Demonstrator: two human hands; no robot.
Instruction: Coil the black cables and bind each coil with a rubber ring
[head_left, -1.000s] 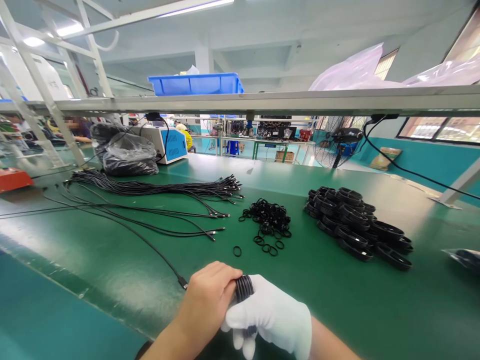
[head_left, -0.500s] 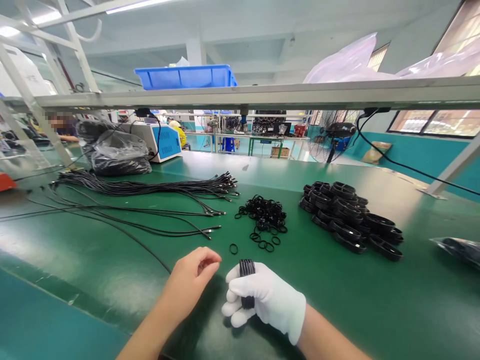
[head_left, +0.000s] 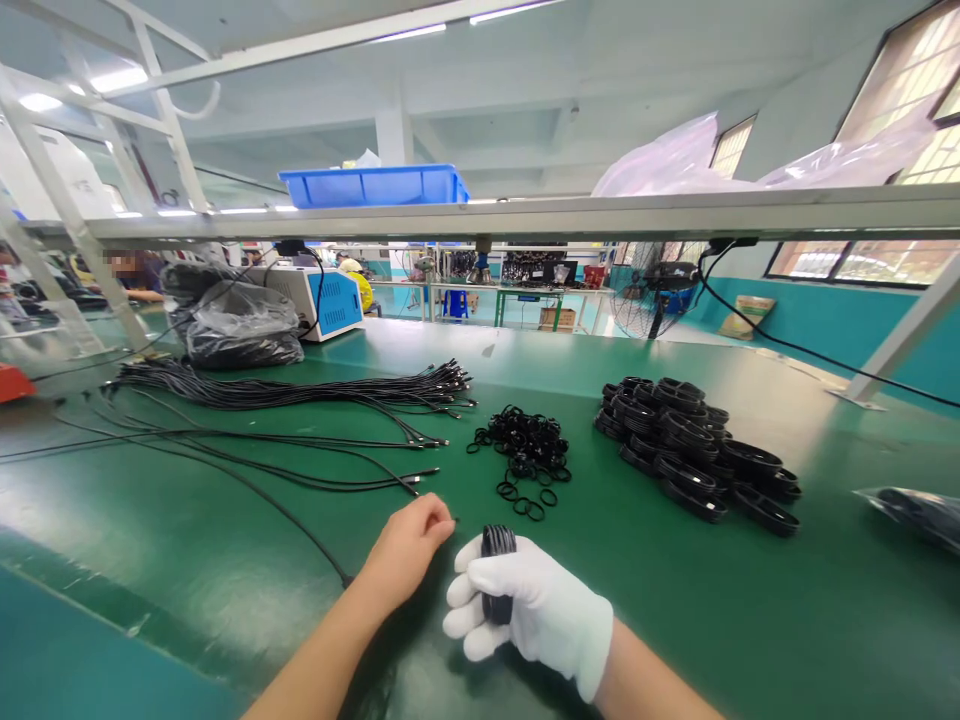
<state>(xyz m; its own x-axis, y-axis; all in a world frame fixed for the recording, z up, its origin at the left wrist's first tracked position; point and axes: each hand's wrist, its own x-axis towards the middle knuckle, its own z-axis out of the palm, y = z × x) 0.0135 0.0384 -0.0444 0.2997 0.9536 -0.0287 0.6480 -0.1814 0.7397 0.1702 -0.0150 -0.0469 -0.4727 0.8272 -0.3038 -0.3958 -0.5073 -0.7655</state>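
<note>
My right hand (head_left: 532, 605), in a white glove, is wrapped round a black coiled cable (head_left: 498, 575), which stands out between thumb and fingers. My bare left hand (head_left: 412, 545) is just left of it, thumb and forefinger pinched low over the table. A small dark edge of a black ring shows at those fingertips; the rest of the ring is hidden. Beyond both hands lies a pile of black rings (head_left: 525, 445), with several loose ones (head_left: 531, 508) at its near side.
Straight black cables (head_left: 300, 393) lie in a bundle at the left, a few strands (head_left: 285, 460) nearer. Finished cable coils (head_left: 690, 450) are heaped at the right. A bagged item (head_left: 915, 512) sits at the right edge. A shelf (head_left: 525, 218) with a blue bin (head_left: 375, 187) spans the table (head_left: 637, 610).
My left hand has moved right and its fingertips have closed on the lone ring, which no longer shows on the table. The right hand keeps the coil. The view has tilted up slightly.
</note>
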